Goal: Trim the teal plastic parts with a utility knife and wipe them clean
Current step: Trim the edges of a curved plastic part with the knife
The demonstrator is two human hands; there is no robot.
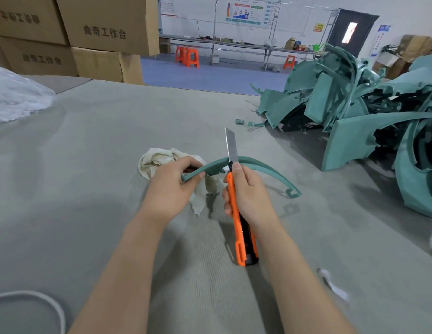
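Head view: left hand pinches the strip and rag above the table, right hand grips the knife — blade at its edge; shave lightly, away from fingers.

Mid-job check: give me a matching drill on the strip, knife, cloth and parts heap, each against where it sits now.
1 curved teal plastic strip
2 orange utility knife
3 crumpled off-white cloth
4 heap of teal plastic parts

A far right on the grey table
B gripped in right hand, blade out
C end pinched by left hand
D bunched beneath left hand

Pairs: 1-C, 2-B, 3-D, 4-A
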